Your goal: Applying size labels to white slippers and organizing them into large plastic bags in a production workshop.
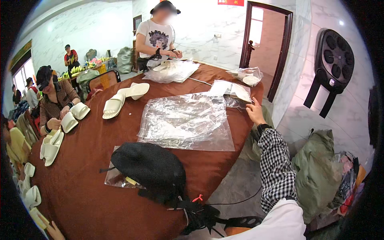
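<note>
My right hand (256,112), at the end of a black-and-white checked sleeve, reaches to the right edge of the table. Its fingers are apart, at the near edge of a flat white packet (235,91) in clear plastic. Contact between fingertips and packet is hard to make out. My left hand does not show clearly. At the lower left rim, a hand (55,231) sits beside a pale slipper; whose it is cannot be told. A large clear plastic bag (186,122) lies flat left of my right hand. Past the packet is a bagged pale slipper (251,81).
A brown cloth covers the table (100,160). A black mesh cap-like item (150,168) with straps lies near. Pale slippers (114,105) stand along the left. One person (158,38) handles plastic bags across the table; another (58,98) sits left. A green sack (318,176) leans at right.
</note>
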A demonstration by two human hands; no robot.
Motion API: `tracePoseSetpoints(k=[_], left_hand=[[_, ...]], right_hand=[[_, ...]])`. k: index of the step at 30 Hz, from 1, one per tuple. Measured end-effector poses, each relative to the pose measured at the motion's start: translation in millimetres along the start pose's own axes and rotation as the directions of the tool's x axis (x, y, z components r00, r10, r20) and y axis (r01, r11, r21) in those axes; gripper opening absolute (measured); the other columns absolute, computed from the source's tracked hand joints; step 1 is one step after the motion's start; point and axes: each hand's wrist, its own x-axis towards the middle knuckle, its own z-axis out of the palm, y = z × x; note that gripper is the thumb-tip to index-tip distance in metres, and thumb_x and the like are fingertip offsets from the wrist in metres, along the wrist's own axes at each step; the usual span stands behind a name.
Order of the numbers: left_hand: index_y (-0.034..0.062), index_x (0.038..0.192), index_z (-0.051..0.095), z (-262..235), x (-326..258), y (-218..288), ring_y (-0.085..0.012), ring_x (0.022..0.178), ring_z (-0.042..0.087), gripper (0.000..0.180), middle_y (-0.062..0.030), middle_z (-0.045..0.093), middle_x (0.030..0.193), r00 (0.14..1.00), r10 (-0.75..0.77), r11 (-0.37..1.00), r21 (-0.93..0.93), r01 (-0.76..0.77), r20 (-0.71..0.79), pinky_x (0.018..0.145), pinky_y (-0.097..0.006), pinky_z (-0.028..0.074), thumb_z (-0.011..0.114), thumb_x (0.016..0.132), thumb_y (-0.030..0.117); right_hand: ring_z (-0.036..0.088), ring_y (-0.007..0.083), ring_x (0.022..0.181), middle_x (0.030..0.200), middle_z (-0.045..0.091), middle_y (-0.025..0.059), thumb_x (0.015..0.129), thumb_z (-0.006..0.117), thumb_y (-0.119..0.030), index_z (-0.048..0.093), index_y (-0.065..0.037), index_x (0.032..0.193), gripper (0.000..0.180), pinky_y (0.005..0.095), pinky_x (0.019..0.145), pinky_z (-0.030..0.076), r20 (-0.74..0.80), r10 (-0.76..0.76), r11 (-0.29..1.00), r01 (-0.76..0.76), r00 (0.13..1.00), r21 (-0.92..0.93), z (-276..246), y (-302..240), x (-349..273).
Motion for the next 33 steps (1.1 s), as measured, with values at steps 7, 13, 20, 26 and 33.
tracePoseSetpoints(k=[7,13,20,26,33], left_hand=[[-0.0062,0.149,0.017,7,-1,4,-0.0486,0.136,0.028,0.072,-0.0379,0.028,0.146,0.987,0.155,0.987,0.04,-0.153,-0.038,0.114,-0.04,0.022,0.054,0.096,0.024],[-0.0059,0.15,0.014,7,-2,1,-0.047,0.135,0.03,0.072,-0.0384,0.03,0.144,0.998,0.065,0.997,0.038,-0.066,0.023,0.113,-0.04,0.024,0.052,0.097,0.024],[-0.0057,0.15,0.014,12,2,-5,-0.0479,0.125,0.043,0.073,-0.0388,0.037,0.139,0.998,0.053,0.997,0.058,-0.055,0.031,0.107,-0.041,0.033,0.054,0.097,0.025],[-0.0047,0.15,0.012,23,2,-24,-0.0461,0.125,0.044,0.072,-0.0372,0.042,0.137,0.998,0.063,0.997,0.051,-0.063,0.003,0.107,-0.042,0.034,0.052,0.097,0.024],[0.0054,0.153,0.016,67,15,-52,-0.03,0.146,0.017,0.062,-0.0154,0.019,0.159,0.987,0.06,0.997,-0.039,-0.066,-0.147,0.118,-0.041,0.015,0.044,0.098,0.007]], right_hand=[[0.027,0.0399,0.138,0.154,0.025,0.0198,0.09,0.055,-0.032,0.069,-0.01,0.115,0.037,0.0494,0.114,0.021,0.192,0.066,0.966,-0.014,0.979,-0.258,48,29,47],[0.045,0.0414,0.121,0.127,0.051,0.0277,0.096,0.042,-0.029,0.063,0.001,0.113,0.04,0.0464,0.104,0.036,0.072,0.026,0.961,-0.005,0.997,-0.278,61,51,93],[0.059,0.0274,0.111,0.121,0.062,0.0152,0.1,0.042,-0.026,0.059,-0.002,0.123,0.037,0.0371,0.09,0.049,-0.201,0.436,0.837,-0.313,0.877,0.448,-8,55,146],[0.055,0.0253,0.116,0.125,0.058,0.0176,0.102,0.041,-0.027,0.055,0.002,0.127,0.04,0.0331,0.098,0.043,-0.473,0.178,0.805,0.148,0.863,0.574,-76,-49,130],[0.051,0.0222,0.122,0.141,0.046,0.0151,0.104,0.039,-0.027,0.045,0.007,0.135,0.047,0.033,0.11,0.036,-0.436,-0.121,0.376,0.448,0.892,0.811,-149,-247,77]])
